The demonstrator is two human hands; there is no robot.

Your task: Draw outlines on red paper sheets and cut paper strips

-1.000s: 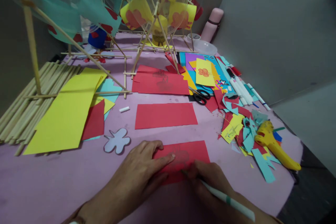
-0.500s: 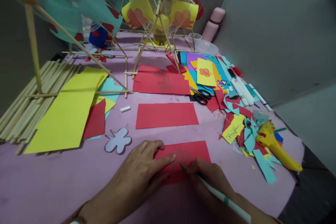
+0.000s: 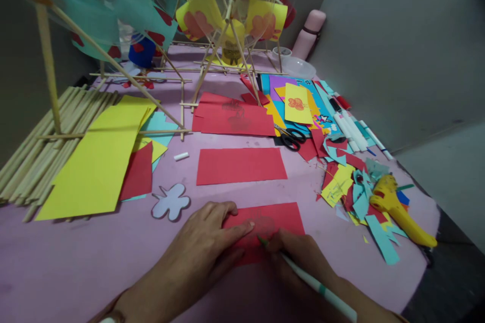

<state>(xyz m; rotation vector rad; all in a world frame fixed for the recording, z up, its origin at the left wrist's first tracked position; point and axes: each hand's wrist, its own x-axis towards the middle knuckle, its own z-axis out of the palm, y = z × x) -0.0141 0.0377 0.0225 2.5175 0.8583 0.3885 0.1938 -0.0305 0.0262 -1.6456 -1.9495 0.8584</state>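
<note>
Grips a white marker (image 3: 303,273) in the right hand (image 3: 297,255), fingers pinched close behind the green tip. Aims that tip down at the red card (image 3: 286,217), near a faint outline drawn on the surface; cannot tell about contact. Rests the left hand (image 3: 204,239) palm down over the left end of the card, with fingers loosely bent and thumb stretched toward the outline.

Has the red card lying on the purple counter (image 3: 76,267), between and partly beneath both hands. Just beyond the card, shows a plain red strip (image 3: 241,166), then farther beyond, overlapping red sheets (image 3: 235,116) with dark drawn marks. Left of the card, shows a white butterfly cutout (image 3: 171,203); well left, long yellow sheets (image 3: 91,161) lying over a bundle of wooden sticks (image 3: 45,146). Well right of the card, shows a yellow glue gun (image 3: 407,217) beside heaped paper scraps (image 3: 361,194). Beyond and right of the card, shows black-handled scissors (image 3: 291,140) and a yellow card (image 3: 297,103) with an orange drawing. Far beyond the card, shows a pink bottle (image 3: 307,39) beside the wall.
</note>
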